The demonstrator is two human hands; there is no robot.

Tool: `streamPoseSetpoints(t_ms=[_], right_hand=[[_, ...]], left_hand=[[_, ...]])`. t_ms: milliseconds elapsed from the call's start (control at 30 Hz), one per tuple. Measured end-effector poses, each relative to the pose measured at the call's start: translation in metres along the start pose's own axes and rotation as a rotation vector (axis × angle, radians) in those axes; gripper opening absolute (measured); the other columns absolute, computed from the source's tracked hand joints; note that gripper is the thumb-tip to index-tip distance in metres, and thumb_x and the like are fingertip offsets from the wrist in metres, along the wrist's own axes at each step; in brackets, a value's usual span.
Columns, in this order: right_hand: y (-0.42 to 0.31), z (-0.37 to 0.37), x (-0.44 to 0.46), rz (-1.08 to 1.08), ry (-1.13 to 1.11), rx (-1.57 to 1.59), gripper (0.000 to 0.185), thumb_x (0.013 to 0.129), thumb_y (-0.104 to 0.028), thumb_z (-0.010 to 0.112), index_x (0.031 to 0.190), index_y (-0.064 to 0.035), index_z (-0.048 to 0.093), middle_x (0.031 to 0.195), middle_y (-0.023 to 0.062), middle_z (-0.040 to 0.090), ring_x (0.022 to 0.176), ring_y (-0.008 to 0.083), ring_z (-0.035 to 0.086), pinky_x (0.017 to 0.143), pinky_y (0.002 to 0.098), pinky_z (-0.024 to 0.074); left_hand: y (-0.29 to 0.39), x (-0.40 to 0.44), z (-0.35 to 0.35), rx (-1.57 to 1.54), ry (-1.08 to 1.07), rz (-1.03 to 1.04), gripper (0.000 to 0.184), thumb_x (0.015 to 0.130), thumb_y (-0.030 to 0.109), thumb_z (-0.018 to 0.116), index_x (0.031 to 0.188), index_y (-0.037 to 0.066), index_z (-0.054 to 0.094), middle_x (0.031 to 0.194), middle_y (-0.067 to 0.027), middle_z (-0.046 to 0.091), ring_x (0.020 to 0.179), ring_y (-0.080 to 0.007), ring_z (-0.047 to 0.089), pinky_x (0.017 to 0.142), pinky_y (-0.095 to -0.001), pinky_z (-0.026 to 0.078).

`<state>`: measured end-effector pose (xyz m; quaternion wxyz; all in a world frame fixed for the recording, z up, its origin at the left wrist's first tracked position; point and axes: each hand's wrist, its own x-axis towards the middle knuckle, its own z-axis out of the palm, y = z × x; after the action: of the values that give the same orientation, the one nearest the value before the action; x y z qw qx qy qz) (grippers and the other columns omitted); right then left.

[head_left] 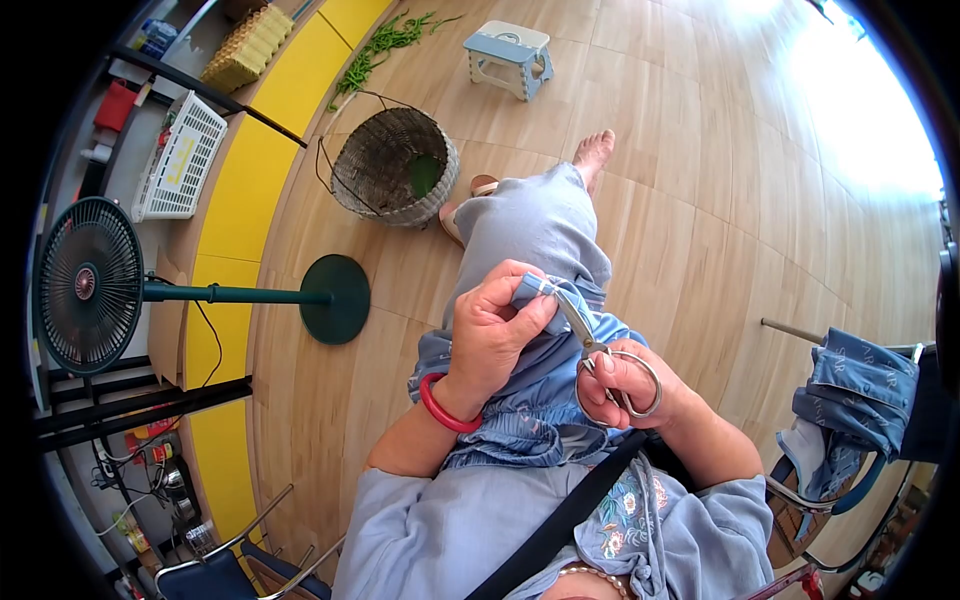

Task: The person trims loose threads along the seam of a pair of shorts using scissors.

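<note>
Near the middle of the view my left hand [498,325], with a red bangle at its wrist, pinches an edge of blue fabric [540,290] that has a pale strip on it. My right hand [630,384] holds metal scissors [577,322] by their ring handles. The scissor blades point up and left and reach the fabric beside my left thumb. More of the blue fabric lies gathered over my lap, below both hands. How far the blades are apart is hard to tell.
A green fan [90,284] stands at the left on a round base. A woven basket [395,166] and a small stool [508,58] are ahead on the floor, near green vegetables [385,50]. Blue patterned fabric [862,392] hangs on a chair at the right.
</note>
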<state>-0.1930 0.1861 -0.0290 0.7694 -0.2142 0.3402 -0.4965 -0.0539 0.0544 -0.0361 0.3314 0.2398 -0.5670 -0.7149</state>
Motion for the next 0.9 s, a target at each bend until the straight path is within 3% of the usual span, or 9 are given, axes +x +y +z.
streamPoseSetpoints(t_ms=[367, 533, 767, 900], right_hand=[[0.0008, 0.0002, 0.0017, -0.001, 0.036, -0.071, 0.048, 0.092, -0.045, 0.049, 0.065, -0.0058, 0.051, 0.054, 0.0029, 0.051, 0.044, 0.0070, 0.046, 0.041, 0.0194, 0.0359], [-0.0021, 0.0010, 0.0036, -0.094, 0.206, -0.119, 0.048, 0.093, -0.043, 0.047, 0.063, -0.0053, 0.047, 0.047, 0.0038, 0.046, 0.040, 0.0097, 0.041, 0.039, 0.0222, 0.0315], [-0.0018, 0.0025, 0.0017, -0.072, 0.058, -0.076, 0.049, 0.093, -0.044, 0.047, 0.063, -0.0054, 0.046, 0.046, 0.0031, 0.044, 0.040, 0.0093, 0.040, 0.038, 0.0226, 0.0305], [0.0012, -0.0018, 0.0008, -0.034, -0.003, -0.032, 0.047, 0.092, -0.044, 0.049, 0.064, -0.0061, 0.050, 0.053, 0.0025, 0.051, 0.042, 0.0069, 0.045, 0.039, 0.0190, 0.0357]], left_hand=[[-0.0006, -0.0002, -0.0005, 0.009, 0.004, 0.015, 0.004, 0.084, -0.003, 0.060, 0.086, -0.005, 0.063, 0.092, 0.0016, 0.055, 0.075, -0.0021, 0.051, 0.064, -0.0164, 0.043], [-0.0013, -0.0008, -0.0005, 0.028, 0.026, 0.021, 0.004, 0.083, -0.002, 0.061, 0.084, -0.005, 0.063, 0.091, 0.0007, 0.056, 0.074, -0.0030, 0.051, 0.063, -0.0171, 0.043], [-0.0019, -0.0010, -0.0013, 0.045, 0.042, 0.012, 0.004, 0.082, -0.003, 0.061, 0.084, -0.005, 0.063, 0.091, 0.0007, 0.056, 0.075, -0.0027, 0.051, 0.064, -0.0168, 0.042], [-0.0004, -0.0018, -0.0005, 0.019, 0.031, -0.008, 0.006, 0.081, -0.005, 0.061, 0.086, -0.004, 0.064, 0.094, -0.0011, 0.057, 0.078, -0.0041, 0.051, 0.069, -0.0172, 0.042]])
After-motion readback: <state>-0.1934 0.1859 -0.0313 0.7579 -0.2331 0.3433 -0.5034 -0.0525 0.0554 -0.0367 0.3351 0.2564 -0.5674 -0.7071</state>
